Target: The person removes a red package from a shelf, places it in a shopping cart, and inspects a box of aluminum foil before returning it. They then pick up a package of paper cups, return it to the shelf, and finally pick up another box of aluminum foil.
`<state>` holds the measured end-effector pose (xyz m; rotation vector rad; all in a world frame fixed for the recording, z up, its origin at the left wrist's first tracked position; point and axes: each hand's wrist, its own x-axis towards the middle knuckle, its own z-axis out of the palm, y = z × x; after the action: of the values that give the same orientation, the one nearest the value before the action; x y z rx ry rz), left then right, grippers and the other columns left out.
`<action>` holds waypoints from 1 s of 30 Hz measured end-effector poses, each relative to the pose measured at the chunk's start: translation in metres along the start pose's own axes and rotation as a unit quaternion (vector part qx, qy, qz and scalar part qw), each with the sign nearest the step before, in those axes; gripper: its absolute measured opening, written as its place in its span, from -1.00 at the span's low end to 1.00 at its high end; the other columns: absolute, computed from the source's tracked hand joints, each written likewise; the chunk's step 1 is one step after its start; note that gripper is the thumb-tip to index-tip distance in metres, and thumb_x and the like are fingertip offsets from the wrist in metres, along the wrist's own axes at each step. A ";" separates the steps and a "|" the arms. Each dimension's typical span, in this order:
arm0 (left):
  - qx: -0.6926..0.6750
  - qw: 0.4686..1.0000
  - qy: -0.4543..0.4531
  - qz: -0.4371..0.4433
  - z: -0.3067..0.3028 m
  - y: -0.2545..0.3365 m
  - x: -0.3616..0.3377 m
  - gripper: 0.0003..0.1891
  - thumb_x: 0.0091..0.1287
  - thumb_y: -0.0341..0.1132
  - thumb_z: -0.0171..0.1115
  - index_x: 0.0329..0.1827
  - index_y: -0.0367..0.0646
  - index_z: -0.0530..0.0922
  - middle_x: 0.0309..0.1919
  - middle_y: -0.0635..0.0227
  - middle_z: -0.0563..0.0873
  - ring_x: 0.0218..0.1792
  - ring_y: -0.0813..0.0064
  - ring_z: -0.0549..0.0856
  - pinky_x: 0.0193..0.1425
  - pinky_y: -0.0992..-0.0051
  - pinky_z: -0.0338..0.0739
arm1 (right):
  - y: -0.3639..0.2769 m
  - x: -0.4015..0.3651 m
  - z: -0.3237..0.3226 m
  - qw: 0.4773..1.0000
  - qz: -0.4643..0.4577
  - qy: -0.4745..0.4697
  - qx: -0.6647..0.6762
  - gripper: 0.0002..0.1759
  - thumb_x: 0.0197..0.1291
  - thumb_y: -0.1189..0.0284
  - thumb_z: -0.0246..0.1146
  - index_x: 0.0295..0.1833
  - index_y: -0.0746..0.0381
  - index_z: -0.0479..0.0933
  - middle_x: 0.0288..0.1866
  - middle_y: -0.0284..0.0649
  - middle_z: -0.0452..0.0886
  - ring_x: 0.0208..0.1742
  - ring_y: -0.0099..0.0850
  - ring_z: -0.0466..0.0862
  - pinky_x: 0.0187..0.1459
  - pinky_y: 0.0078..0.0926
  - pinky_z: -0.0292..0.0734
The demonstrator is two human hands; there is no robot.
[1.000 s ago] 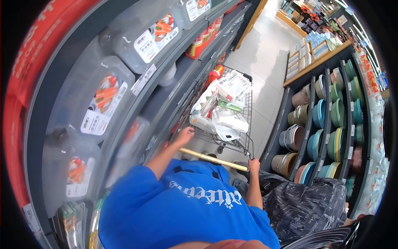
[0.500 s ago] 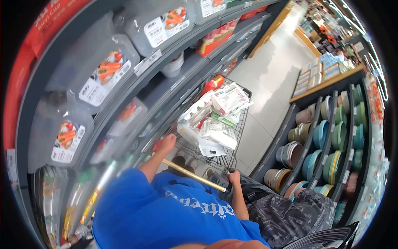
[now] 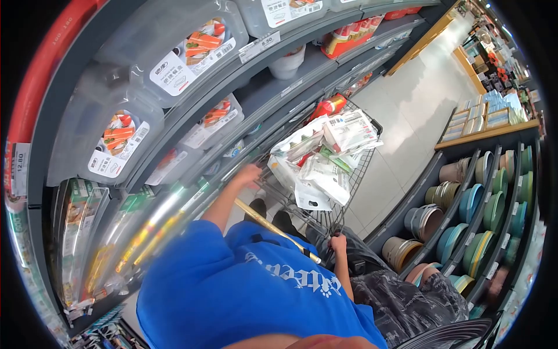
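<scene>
A wire shopping cart point(image 3: 354, 200) stands before me, filled with white plastic packs point(image 3: 325, 174) and a red packet point(image 3: 329, 107) at its far left. My left hand point(image 3: 249, 174), slightly blurred, is closed at the cart's near left corner, beside the shelf. At the near right corner, my right hand point(image 3: 337, 242) wraps round a dark part of the frame. A gold-yellow bar point(image 3: 276, 230) runs slantwise between my hands and my blue shirt.
On the left, a shelf holds clear food boxes point(image 3: 125, 139), a white cup point(image 3: 286, 63) and long clear packs point(image 3: 157, 232). Stacked pots and bowls point(image 3: 424, 221) line the right shelf. Pale floor tiles point(image 3: 407, 116) show along the aisle; dark patterned trousers point(image 3: 407, 302) are at lower right.
My view has turned, so the cart, both hands and shelves sit further right in the picture. My hands stay at the cart's near corners.
</scene>
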<state>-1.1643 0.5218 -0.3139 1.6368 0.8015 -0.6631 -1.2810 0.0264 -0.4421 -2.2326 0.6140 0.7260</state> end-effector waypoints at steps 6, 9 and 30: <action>-0.466 0.870 0.146 0.071 -0.028 -0.028 0.060 -0.59 0.46 -0.15 0.21 0.22 -0.19 0.38 0.00 0.05 0.60 -0.19 0.17 0.75 -0.17 0.25 0.70 | -0.008 -0.015 0.007 0.998 0.047 0.042 0.010 -0.49 -0.16 0.63 0.18 0.04 0.47 0.60 -0.39 0.09 0.73 -0.41 -0.20 0.79 -0.32 -0.32 0.66; -0.599 0.774 0.195 0.058 -0.028 -0.019 0.054 -0.44 0.44 -0.13 0.26 0.33 -0.17 0.21 0.19 -0.01 0.46 -0.04 0.06 0.71 -0.01 0.11 0.68 | 0.018 0.003 0.017 0.998 0.028 0.051 0.017 -0.50 -0.13 0.64 0.12 0.04 0.50 0.59 -0.47 0.05 0.70 -0.52 -0.23 0.74 -0.46 -0.34 0.60; -0.337 0.918 0.209 0.008 -0.094 -0.095 0.138 -0.74 0.56 -0.20 -0.11 -0.02 -0.20 0.47 -0.22 0.24 0.70 -0.22 0.39 0.76 -0.27 0.46 0.63 | -0.025 -0.026 0.003 0.988 0.116 0.066 0.071 -0.49 -0.09 0.64 0.12 0.06 0.33 0.66 -0.10 0.17 0.74 0.01 0.00 0.77 0.03 -0.21 0.64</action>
<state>-1.1551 0.6475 -0.4589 1.1425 1.1675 0.0141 -1.2859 0.0505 -0.4151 -2.1097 0.9737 0.6277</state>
